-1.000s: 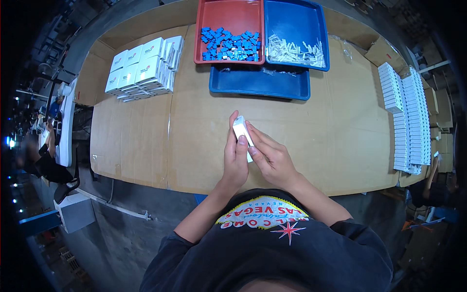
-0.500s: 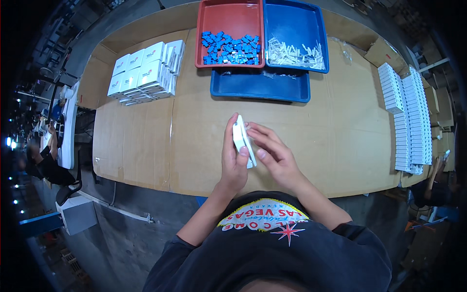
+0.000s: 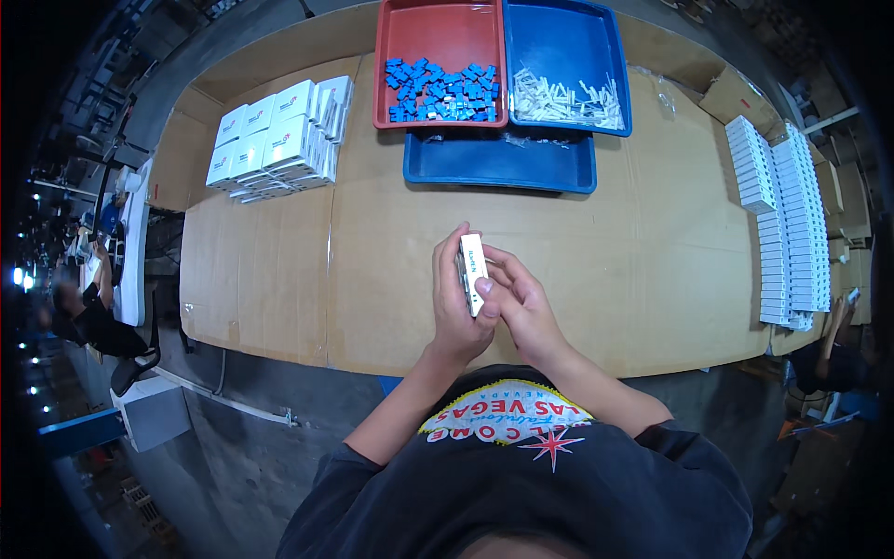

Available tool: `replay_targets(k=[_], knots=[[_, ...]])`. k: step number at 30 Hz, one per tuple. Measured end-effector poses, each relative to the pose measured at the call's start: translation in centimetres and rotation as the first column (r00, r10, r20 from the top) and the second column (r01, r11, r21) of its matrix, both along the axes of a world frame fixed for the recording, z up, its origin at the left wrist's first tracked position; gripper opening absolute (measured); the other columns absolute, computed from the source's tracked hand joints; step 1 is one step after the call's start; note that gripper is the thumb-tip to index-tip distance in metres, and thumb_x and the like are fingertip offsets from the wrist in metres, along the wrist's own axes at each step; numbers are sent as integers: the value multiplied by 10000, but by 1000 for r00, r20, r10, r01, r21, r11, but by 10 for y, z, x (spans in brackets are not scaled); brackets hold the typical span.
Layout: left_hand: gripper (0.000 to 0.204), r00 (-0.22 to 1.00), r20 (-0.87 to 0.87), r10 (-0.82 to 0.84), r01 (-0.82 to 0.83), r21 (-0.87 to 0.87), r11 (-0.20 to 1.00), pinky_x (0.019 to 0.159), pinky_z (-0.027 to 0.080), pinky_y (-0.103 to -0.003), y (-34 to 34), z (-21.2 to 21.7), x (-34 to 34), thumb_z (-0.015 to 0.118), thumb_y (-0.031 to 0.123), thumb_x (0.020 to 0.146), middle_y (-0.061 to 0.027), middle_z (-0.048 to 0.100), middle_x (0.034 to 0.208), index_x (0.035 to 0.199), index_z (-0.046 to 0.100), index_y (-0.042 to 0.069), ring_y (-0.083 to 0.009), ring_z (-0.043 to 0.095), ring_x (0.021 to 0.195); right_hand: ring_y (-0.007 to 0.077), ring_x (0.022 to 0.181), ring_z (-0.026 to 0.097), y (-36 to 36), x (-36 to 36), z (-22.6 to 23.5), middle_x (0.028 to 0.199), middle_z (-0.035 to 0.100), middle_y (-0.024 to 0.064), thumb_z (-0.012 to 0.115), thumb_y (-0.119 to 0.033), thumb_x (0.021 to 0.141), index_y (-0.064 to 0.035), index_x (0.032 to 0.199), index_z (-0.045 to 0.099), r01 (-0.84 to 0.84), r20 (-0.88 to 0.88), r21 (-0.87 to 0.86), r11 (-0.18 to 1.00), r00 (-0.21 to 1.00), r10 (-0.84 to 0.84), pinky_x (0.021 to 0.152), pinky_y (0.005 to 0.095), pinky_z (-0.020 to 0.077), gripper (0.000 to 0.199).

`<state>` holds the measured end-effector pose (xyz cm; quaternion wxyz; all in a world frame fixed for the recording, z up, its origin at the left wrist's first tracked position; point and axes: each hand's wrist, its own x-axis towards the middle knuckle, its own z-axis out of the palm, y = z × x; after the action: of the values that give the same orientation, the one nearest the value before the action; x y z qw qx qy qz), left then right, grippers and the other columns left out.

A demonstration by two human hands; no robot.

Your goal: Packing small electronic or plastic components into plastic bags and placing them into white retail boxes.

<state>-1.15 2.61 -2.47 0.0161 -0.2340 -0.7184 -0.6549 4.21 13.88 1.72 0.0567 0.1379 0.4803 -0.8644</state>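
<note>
A small flat white box (image 3: 472,265) is held upright between my hands above the table's near half, its narrow printed side facing up. My left hand (image 3: 454,312) is closed around its left side, the thumb near the lower end. From the right, my right hand (image 3: 527,317) presses against it, with the thumb on the printed side and the fingers behind. Part of the box is hidden by my fingers, so I cannot tell whether its far end is closed.
Stacked white boxes (image 3: 265,140) stand at the table's far left. A red tray (image 3: 438,37) holds blue pieces (image 3: 442,91); a blue tray (image 3: 563,42) holds white pieces (image 3: 568,101). Before them lies another blue tray (image 3: 498,166). Rows of white boxes (image 3: 782,224) line the right.
The box has turned so its printed narrow side faces up. My right hand has moved left onto it, its thumb now pressing the side; the gap between the hands has closed.
</note>
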Motion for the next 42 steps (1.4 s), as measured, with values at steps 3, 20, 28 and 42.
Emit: replay_targets(k=[3,20,28,42], knots=[[1086,990,-122,74,-72,22,997,1017,470,-471,0,-3,3,472,815,934,-274,494,1365,1491,382,-112,-370,558,1229,230,1377,544,-4,3,2,1479,544,202,665,-145,1032,55,1523,419,14,-29,49,999,999,-13,1137,363,450,585],[874,977,-159,144,-122,144,982,933,503,-448,3,-5,5,352,644,990,-288,548,1236,1321,509,-149,-370,603,1103,246,1356,551,-8,12,1,1483,563,213,466,-166,1118,65,1517,474,63,-279,404,912,959,58,1132,334,413,462],[958,989,-71,132,-118,180,977,989,473,-436,3,-5,13,336,720,971,-254,496,1298,1355,474,-146,-328,563,1178,292,1402,531,-8,15,6,1530,523,240,451,-150,1118,78,1511,476,70,-287,468,881,955,76,1153,352,399,455],[897,803,547,-236,-32,436,900,1218,355,-445,0,2,6,166,722,1058,-193,431,1580,1637,249,42,-302,458,1463,445,1493,365,39,-1,14,1627,303,235,855,-417,818,-78,1589,426,98,-269,874,477,914,305,1184,495,396,946]])
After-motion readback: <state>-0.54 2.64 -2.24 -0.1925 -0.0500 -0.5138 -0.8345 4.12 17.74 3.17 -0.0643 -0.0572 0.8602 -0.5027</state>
